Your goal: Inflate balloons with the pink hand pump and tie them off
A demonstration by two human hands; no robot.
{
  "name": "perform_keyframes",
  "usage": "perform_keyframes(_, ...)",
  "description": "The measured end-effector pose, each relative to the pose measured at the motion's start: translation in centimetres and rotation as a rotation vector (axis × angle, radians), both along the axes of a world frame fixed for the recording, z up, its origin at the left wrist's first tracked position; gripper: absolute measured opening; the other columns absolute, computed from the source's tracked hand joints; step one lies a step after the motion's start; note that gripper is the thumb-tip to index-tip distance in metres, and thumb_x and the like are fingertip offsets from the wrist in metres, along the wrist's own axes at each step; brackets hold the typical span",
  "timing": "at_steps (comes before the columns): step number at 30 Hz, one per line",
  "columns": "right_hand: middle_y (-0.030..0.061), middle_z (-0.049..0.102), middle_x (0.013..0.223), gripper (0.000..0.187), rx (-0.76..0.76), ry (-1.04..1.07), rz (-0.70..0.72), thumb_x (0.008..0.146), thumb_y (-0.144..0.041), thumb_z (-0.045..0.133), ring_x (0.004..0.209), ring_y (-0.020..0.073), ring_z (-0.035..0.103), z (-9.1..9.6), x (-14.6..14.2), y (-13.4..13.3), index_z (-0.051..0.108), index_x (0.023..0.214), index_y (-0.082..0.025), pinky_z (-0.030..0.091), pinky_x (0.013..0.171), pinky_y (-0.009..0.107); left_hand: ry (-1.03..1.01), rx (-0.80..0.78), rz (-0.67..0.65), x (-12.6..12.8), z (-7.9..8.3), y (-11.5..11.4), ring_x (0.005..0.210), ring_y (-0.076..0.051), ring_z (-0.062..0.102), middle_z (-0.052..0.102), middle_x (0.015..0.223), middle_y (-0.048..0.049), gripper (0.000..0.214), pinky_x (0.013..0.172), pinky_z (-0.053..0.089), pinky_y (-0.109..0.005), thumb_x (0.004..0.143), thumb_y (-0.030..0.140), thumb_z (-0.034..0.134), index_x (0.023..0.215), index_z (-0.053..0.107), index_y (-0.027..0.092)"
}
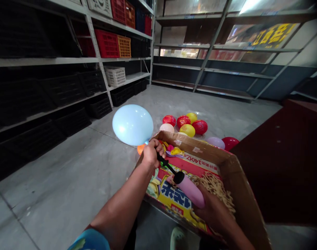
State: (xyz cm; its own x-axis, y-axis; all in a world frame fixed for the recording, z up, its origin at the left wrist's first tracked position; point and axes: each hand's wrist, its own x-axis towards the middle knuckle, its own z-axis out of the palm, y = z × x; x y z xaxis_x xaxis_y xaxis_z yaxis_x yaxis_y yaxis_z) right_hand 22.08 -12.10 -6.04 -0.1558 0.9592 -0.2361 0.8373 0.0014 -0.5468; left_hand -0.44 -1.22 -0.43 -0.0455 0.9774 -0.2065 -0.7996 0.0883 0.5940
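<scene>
A light-blue inflated balloon (132, 125) rises to the left of the cardboard box. My left hand (152, 152) is closed around the balloon's neck and the black nozzle end of a hand balloon pump. The pump's pink barrel (191, 191) slants down toward me over the box, its black rod partly drawn out. My right hand (209, 205) grips the lower end of that barrel, its fingers partly hidden. Beneath both hands, the open cardboard box (232, 166) holds uninflated balloons (177, 151) at the far left and a heap of beige strands (213, 184).
Several inflated balloons (187, 131) in red, yellow and pale colours lie on the floor beyond the box. A dark red panel (283, 166) stands at the right. Shelving with black crates (98, 106) and coloured crates (107, 43) lines the left; another rack (213, 45) spans the back.
</scene>
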Motion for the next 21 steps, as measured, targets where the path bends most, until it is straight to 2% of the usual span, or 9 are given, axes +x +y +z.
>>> perform_keyframes(4,0.003,0.068,0.081,0.035,0.035,-0.056,-0.04,0.064,-0.019,0.061,0.068,0.019,0.06,-0.4,-1.2,0.0,0.055,0.098,-0.022,0.032,0.057,0.024,0.037,-0.027,-0.063,2.6,-1.2,-1.0,0.033,-0.008,0.03,0.028,0.043,0.006,0.015,0.035,0.029,-0.02,0.065,0.016,0.046,0.06,0.032,0.02)
perform_keyframes(8,0.003,0.067,0.082,0.036,0.051,-0.067,-0.041,0.065,-0.019,0.059,0.069,0.0187,0.059,-0.4,-1.9,0.1,0.053,0.1,-0.021,0.033,0.059,0.025,0.06,-0.031,-0.072,3.6,-1.2,-1.5,0.031,-0.009,0.03,0.029,0.042,0.0056,0.013,0.035,0.029,-0.021,0.065,0.016,0.044,0.059,0.033,0.02)
perform_keyframes(12,0.0007,0.065,0.08,0.032,0.038,-0.001,-0.011,0.066,-0.019,0.057,0.068,0.0171,0.058,-0.1,-1.4,0.3,0.053,0.098,-0.021,0.035,0.059,0.025,0.086,0.005,-0.059,2.6,-0.3,-1.0,0.032,-0.009,0.032,0.029,0.043,0.0053,0.014,0.036,0.032,-0.021,0.068,0.016,0.044,0.059,0.033,0.02)
perform_keyframes(16,0.0001,0.065,0.078,0.024,0.046,0.001,0.022,0.067,-0.018,0.055,0.069,0.017,0.058,0.2,-0.1,0.3,0.054,0.09,-0.021,0.036,0.062,0.025,0.066,0.042,0.004,0.3,1.0,0.0,0.033,-0.009,0.031,0.028,0.044,0.0057,0.015,0.036,0.033,-0.021,0.068,0.014,0.043,0.061,0.032,0.02)
perform_keyframes(21,0.0012,0.067,0.083,0.031,0.025,0.009,0.018,0.066,-0.016,0.055,0.072,0.0184,0.06,-0.2,1.1,0.1,0.055,0.096,-0.022,0.037,0.062,0.025,0.049,0.038,0.072,-1.9,1.6,0.7,0.033,-0.009,0.029,0.027,0.044,0.0058,0.015,0.035,0.029,-0.02,0.066,0.013,0.043,0.061,0.031,0.02)
